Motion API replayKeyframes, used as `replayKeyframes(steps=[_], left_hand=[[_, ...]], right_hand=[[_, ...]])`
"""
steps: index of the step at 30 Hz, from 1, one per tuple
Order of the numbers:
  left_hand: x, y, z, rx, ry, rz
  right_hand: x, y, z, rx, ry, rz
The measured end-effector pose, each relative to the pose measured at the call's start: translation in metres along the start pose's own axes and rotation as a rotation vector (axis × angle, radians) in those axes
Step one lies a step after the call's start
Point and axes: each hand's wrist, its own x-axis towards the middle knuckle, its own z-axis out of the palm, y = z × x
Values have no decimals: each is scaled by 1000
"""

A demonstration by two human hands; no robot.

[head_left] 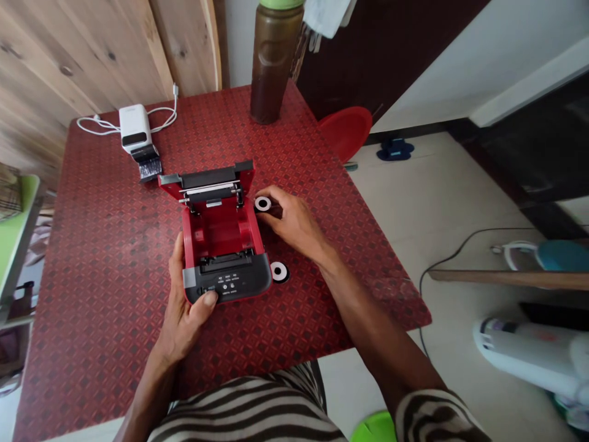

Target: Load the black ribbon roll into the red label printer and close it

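A red and black label printer (221, 230) sits on the table with its lid raised and its red inner bay showing bare. My left hand (186, 307) grips its near left side, thumb on the black button panel and fingers along the red wall. Just off the printer's right side, my right hand (292, 221) has thumb and index finger closed around a small roll (262, 204), whose white ring and dark core face up. A second roll (278, 272), white-ringed with a dark edge, lies by the printer's near right corner.
The red patterned table (115, 307) carries a small white device (135, 127) with a white cable and a dark strip at the back left. A tall brown bottle (271, 61) stands at the back. Beyond the right edge is a red stool (347, 132).
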Motion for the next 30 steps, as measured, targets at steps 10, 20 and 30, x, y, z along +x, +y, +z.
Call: replayKeyframes(steps=[10,20,30], left_hand=[[-1,-2,-3,16,2,-12],[2,8,2,-7,19,26],[1,3,-2,22,2,30]], right_hand=[[-48,-1,-37,-62,-8,137],[-104,-17,-20,-77,-198,54],[-111,-22,-6,54,-113,119]])
